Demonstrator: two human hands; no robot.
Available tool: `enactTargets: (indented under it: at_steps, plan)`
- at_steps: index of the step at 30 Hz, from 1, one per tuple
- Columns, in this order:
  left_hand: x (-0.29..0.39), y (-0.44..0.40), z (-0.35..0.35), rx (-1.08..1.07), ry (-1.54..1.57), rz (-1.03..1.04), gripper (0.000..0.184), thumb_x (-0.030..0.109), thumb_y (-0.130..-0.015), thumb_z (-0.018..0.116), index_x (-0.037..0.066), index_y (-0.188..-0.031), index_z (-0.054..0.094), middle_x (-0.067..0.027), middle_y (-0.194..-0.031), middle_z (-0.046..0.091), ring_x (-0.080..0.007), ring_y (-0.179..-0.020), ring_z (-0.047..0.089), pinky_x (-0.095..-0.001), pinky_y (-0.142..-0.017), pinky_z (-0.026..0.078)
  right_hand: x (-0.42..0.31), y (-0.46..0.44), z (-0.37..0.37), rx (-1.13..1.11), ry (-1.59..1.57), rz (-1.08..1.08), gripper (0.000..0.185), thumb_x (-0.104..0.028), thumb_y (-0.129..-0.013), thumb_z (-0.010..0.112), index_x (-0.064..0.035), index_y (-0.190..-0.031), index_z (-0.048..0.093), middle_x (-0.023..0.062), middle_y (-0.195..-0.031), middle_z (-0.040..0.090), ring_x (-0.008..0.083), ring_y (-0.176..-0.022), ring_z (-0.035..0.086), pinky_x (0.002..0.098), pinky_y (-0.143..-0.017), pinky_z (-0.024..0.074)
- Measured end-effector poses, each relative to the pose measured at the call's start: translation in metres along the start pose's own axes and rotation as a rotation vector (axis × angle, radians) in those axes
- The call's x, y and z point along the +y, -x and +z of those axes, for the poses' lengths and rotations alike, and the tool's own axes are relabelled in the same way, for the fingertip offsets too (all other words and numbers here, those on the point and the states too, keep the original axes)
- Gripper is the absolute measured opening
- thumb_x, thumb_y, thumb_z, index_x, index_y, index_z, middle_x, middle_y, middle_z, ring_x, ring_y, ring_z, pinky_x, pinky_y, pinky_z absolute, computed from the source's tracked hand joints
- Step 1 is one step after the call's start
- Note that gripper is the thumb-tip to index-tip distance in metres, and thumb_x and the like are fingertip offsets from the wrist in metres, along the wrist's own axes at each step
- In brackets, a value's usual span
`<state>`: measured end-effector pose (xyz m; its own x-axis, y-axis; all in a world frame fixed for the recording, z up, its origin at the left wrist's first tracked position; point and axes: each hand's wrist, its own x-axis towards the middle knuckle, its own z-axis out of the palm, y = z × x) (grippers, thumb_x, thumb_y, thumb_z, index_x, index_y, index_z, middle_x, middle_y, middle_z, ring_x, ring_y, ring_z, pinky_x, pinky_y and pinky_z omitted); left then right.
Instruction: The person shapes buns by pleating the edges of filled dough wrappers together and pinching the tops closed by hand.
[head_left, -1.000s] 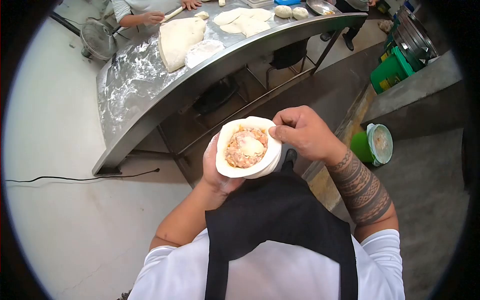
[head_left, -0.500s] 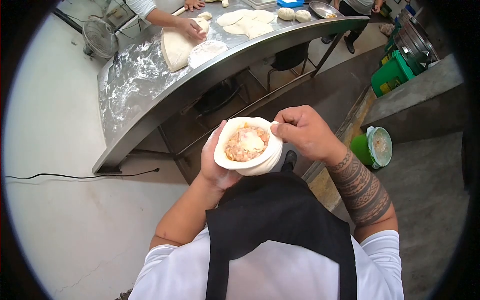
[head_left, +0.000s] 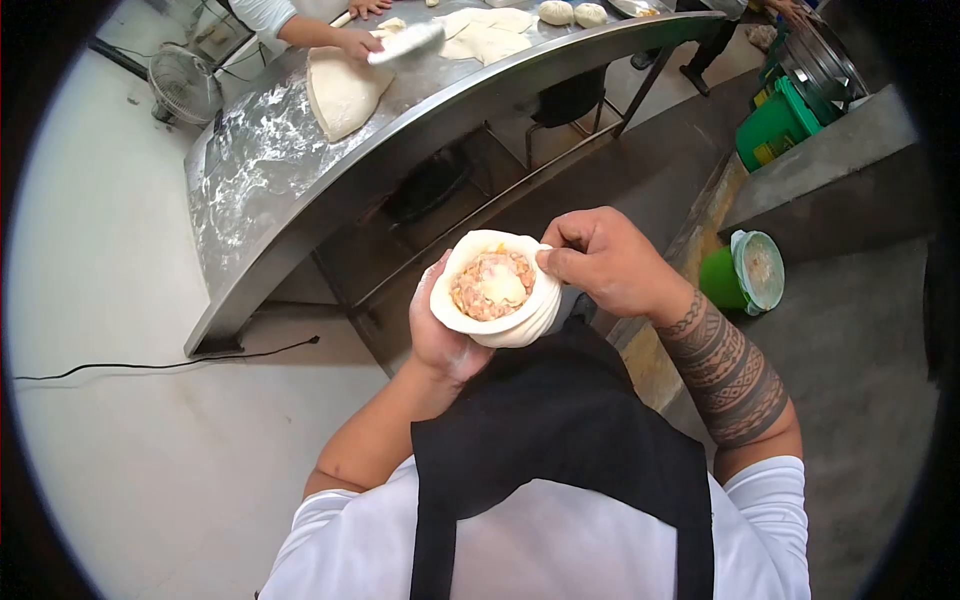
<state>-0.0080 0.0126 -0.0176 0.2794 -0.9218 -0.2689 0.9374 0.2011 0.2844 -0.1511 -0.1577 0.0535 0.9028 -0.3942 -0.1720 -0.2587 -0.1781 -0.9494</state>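
My left hand (head_left: 437, 328) is cupped under and around the left side of an unsealed bun (head_left: 522, 326) of white dough. Inside its open top shows a pinkish minced filling (head_left: 467, 291) with a pale lump in the middle. On the right side of the rim, my right hand (head_left: 608, 262) pinches the dough between thumb and forefinger. Pleats run down the bun's right and lower side. The underside and most of my left fingers are hidden behind the dough.
Ahead stands a floured steel table (head_left: 262, 165) with a large dough piece (head_left: 343, 97), flat dough sheets (head_left: 490, 42) and round buns (head_left: 573, 14). A co-worker's hand (head_left: 357, 43) holds a blurred dough piece (head_left: 408, 43). Green buckets (head_left: 722, 280) stand rightward; a black cable (head_left: 180, 363) lies leftward.
The co-worker's hand has lifted a round dough piece off the table and moved it up. My right hand still pinches the rim; the bun has shifted slightly.
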Motion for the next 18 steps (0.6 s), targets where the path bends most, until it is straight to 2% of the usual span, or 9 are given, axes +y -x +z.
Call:
enactTargets:
  at_steps: [6, 9, 12, 15, 18]
  plan:
    - [-0.014, -0.007, 0.012, -0.015, -0.010, -0.089, 0.048, 0.038, -0.106, 0.040, 0.001, -0.130, 0.059, -0.0194, -0.127, 0.066, -0.0347, -0.117, 0.065, -0.0495, -0.104, 0.051, 0.016, 0.017, -0.012, 0.018, -0.129, 0.022, 0.022, -0.016, -0.095, 0.065, 0.0003, -0.081, 0.065, -0.0030, -0.072, 0.059, 0.0048, -0.071, 0.049, 0.0257, -0.064, 0.0428]
    - [-0.019, -0.014, 0.022, -0.110, -0.025, -0.169, 0.051, 0.040, -0.107, 0.039, -0.001, -0.130, 0.058, -0.0194, -0.128, 0.066, -0.0328, -0.118, 0.065, -0.0458, -0.105, 0.051, 0.009, 0.030, -0.023, 0.102, -0.063, -0.005, 0.022, -0.016, -0.095, 0.065, 0.0001, -0.080, 0.065, -0.0030, -0.072, 0.058, 0.0050, -0.070, 0.048, 0.0258, -0.063, 0.0421]
    - [-0.029, -0.023, 0.033, -0.196, 0.009, -0.297, 0.053, 0.042, -0.107, 0.038, -0.002, -0.130, 0.058, -0.0202, -0.129, 0.065, -0.0337, -0.119, 0.064, -0.0464, -0.106, 0.050, 0.009, 0.043, -0.040, 0.063, -0.109, 0.036, 0.022, -0.015, -0.095, 0.064, 0.0000, -0.079, 0.064, -0.0027, -0.072, 0.058, 0.0052, -0.070, 0.048, 0.0261, -0.063, 0.0415]
    - [-0.048, -0.029, 0.047, -0.087, -0.073, -0.254, 0.053, 0.042, -0.107, 0.037, -0.001, -0.130, 0.058, -0.0204, -0.128, 0.066, -0.0354, -0.117, 0.065, -0.0488, -0.105, 0.050, 0.017, 0.056, -0.054, 0.114, -0.074, -0.023, 0.022, -0.015, -0.094, 0.064, 0.0002, -0.078, 0.063, -0.0023, -0.072, 0.058, 0.0056, -0.069, 0.048, 0.0263, -0.063, 0.0414]
    - [-0.076, -0.033, 0.058, -0.007, -0.093, -0.094, 0.054, 0.042, -0.107, 0.035, -0.001, -0.131, 0.057, -0.0211, -0.129, 0.065, -0.0362, -0.118, 0.064, -0.0492, -0.106, 0.049, 0.022, 0.067, -0.070, 0.144, -0.065, -0.002, 0.022, -0.014, -0.094, 0.063, 0.0005, -0.077, 0.063, -0.0022, -0.071, 0.057, 0.0058, -0.068, 0.047, 0.0266, -0.062, 0.0413]
